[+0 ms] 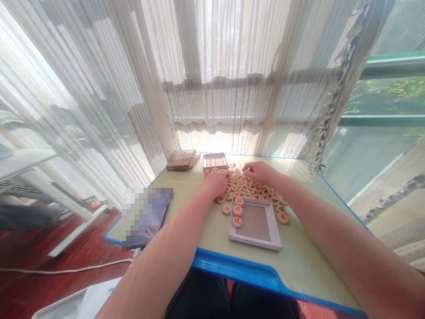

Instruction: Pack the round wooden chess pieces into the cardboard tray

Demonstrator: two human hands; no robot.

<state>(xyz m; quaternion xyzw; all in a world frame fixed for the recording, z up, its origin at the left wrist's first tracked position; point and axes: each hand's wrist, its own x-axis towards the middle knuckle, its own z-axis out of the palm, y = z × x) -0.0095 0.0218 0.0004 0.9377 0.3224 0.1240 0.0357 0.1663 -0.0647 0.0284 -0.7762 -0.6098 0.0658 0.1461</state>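
Many round wooden Chinese chess pieces with red or black characters lie face up in a loose cluster on the table. My left hand rests at the cluster's left side, just in front of a shallow box, its fingers spread over the nearest pieces. At the far side, my right hand hovers low with bent fingers slightly apart, close to the pieces; I see nothing held in it. Nearer to me sits an open shallow cardboard tray, with three red pieces in a column along its left side.
A brown box lies at the table's back left. On the left side is a dark flat device, partly blurred, with a white cable running off. The table has a raised blue edge; sheer curtains hang behind it.
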